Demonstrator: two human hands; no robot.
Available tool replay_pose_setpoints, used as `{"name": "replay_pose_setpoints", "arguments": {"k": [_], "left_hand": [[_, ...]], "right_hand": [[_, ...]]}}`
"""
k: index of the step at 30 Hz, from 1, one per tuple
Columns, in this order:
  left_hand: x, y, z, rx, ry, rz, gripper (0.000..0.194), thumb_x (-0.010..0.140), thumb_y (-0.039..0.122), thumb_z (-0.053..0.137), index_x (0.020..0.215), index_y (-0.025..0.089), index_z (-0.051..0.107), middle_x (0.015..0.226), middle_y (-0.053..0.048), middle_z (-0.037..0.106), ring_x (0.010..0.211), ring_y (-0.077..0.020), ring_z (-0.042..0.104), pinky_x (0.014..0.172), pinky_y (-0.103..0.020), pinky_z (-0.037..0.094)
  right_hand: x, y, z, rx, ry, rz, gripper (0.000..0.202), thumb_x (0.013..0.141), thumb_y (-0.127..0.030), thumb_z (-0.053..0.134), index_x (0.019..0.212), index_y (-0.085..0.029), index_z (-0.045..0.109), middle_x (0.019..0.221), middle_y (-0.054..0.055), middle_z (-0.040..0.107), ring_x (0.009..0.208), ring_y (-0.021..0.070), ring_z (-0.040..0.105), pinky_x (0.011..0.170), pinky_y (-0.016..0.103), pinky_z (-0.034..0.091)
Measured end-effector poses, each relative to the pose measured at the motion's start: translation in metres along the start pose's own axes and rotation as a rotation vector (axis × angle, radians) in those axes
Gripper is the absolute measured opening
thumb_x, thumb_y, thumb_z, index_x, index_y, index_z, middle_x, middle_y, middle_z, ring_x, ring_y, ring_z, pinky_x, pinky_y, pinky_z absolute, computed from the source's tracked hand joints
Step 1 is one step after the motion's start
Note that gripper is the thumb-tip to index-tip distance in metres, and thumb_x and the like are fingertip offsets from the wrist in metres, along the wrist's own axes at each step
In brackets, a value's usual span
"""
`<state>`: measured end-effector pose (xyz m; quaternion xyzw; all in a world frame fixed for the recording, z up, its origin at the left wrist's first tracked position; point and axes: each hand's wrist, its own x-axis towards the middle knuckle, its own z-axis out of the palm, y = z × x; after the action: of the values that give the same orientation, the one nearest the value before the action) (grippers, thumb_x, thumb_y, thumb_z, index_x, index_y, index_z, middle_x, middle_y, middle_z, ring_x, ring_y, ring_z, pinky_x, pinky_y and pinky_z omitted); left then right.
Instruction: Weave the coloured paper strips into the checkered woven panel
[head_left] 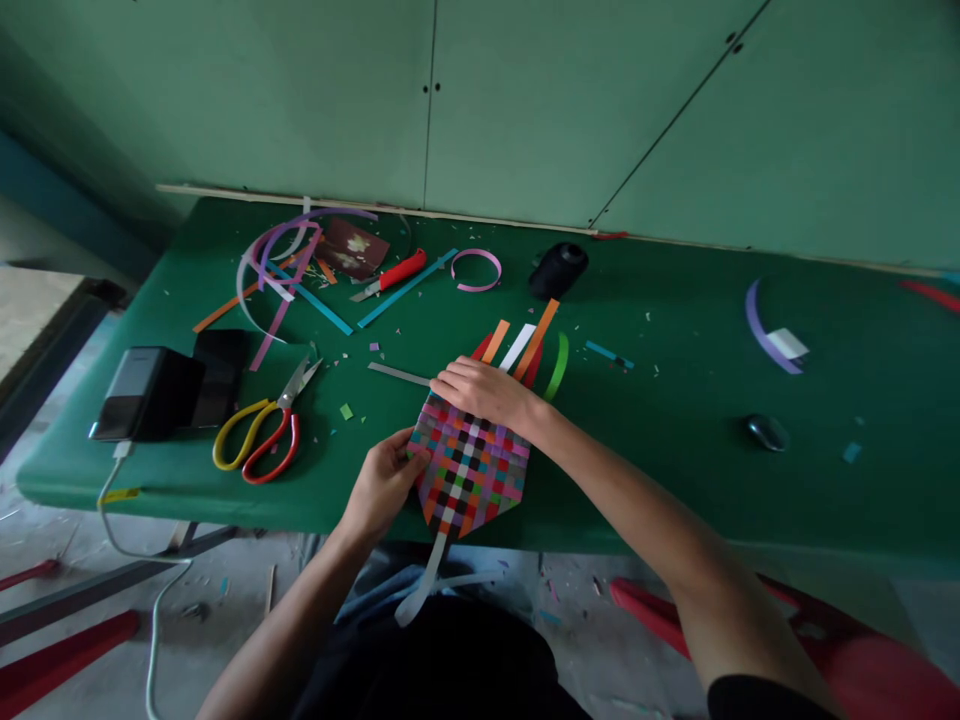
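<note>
A woven piece of many-coloured flat strips lies near the table's front edge, its lower end pointed. My left hand grips its left edge, thumb on top and the other fingers partly hidden beneath. Across its upper part rests my right hand, fingers together and bent down at the left edge; its thumb is hidden. Beside those fingertips a grey strip sticks out to the left. Loose orange, white and green strip ends stick out at the top. A pale strip hangs from the lower tip.
Scissors lie left of my hands, beside a black device with a white cable. Behind are a red-handled cutter knife, loose strips, a pink strip loop and a black spool. A dark rounded object sits right.
</note>
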<state>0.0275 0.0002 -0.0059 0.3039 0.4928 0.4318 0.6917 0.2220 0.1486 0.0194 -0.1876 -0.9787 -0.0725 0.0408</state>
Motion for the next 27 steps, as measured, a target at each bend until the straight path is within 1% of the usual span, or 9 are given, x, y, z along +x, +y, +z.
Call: {"name": "replay_pose_setpoints", "arguments": {"k": [3, 6, 11, 14, 17, 22, 27], "left_hand": [[-0.001, 0.002, 0.001, -0.017, -0.002, -0.004, 0.047, 0.088, 0.034, 0.078, 0.132, 0.017, 0.07, 0.11, -0.008, 0.081, 0.091, -0.0206, 0.077, 0.083, -0.031, 0.061], [-0.002, 0.004, 0.002, -0.023, -0.002, -0.012, 0.046, 0.088, 0.034, 0.078, 0.13, 0.017, 0.071, 0.109, -0.008, 0.081, 0.09, -0.0209, 0.077, 0.082, -0.031, 0.061], [-0.002, 0.005, 0.003, -0.011, 0.003, -0.025, 0.047, 0.088, 0.035, 0.078, 0.13, 0.017, 0.071, 0.109, -0.008, 0.081, 0.091, -0.0211, 0.077, 0.082, -0.031, 0.061], [-0.002, 0.006, 0.003, -0.011, 0.0, -0.023, 0.047, 0.087, 0.036, 0.078, 0.13, 0.018, 0.071, 0.108, -0.007, 0.081, 0.091, -0.0216, 0.077, 0.083, -0.031, 0.061], [-0.003, 0.006, 0.003, -0.031, -0.008, -0.025, 0.048, 0.087, 0.037, 0.079, 0.13, 0.018, 0.071, 0.108, -0.007, 0.081, 0.092, -0.0221, 0.077, 0.085, -0.033, 0.061], [-0.003, 0.009, 0.004, -0.058, -0.017, -0.049, 0.048, 0.087, 0.037, 0.08, 0.129, 0.018, 0.071, 0.109, -0.007, 0.081, 0.092, -0.0216, 0.077, 0.084, -0.032, 0.062], [-0.004, 0.011, 0.005, -0.048, -0.021, -0.065, 0.044, 0.087, 0.035, 0.079, 0.126, 0.017, 0.072, 0.105, -0.007, 0.081, 0.087, -0.0205, 0.077, 0.082, -0.032, 0.061]], "right_hand": [[-0.001, 0.0, 0.001, 0.062, -0.004, 0.047, 0.036, 0.107, -0.003, 0.041, 0.117, -0.017, 0.072, 0.103, 0.006, 0.076, 0.097, 0.0205, 0.066, 0.095, 0.037, 0.049], [-0.003, -0.001, 0.001, 0.099, -0.009, 0.081, 0.039, 0.107, -0.004, 0.039, 0.121, -0.019, 0.072, 0.108, 0.006, 0.076, 0.102, 0.0214, 0.066, 0.098, 0.038, 0.051], [-0.004, -0.001, 0.001, 0.179, -0.006, 0.118, 0.039, 0.106, -0.003, 0.041, 0.127, -0.018, 0.071, 0.113, 0.007, 0.076, 0.106, 0.0226, 0.066, 0.099, 0.04, 0.052], [-0.006, -0.001, 0.001, 0.212, 0.015, 0.127, 0.038, 0.105, -0.002, 0.042, 0.129, -0.015, 0.07, 0.116, 0.009, 0.076, 0.11, 0.0227, 0.066, 0.102, 0.04, 0.052], [-0.007, -0.002, 0.002, 0.196, 0.022, 0.124, 0.039, 0.106, -0.002, 0.039, 0.129, -0.013, 0.069, 0.118, 0.01, 0.075, 0.111, 0.0223, 0.066, 0.103, 0.04, 0.052], [-0.009, -0.003, 0.002, 0.168, 0.031, 0.1, 0.04, 0.107, -0.003, 0.039, 0.129, -0.017, 0.069, 0.119, 0.008, 0.074, 0.113, 0.0218, 0.066, 0.103, 0.041, 0.054], [-0.005, -0.007, -0.002, 0.144, 0.002, 0.086, 0.04, 0.107, -0.004, 0.039, 0.127, -0.018, 0.07, 0.114, 0.007, 0.075, 0.11, 0.0223, 0.066, 0.101, 0.042, 0.053]]}}
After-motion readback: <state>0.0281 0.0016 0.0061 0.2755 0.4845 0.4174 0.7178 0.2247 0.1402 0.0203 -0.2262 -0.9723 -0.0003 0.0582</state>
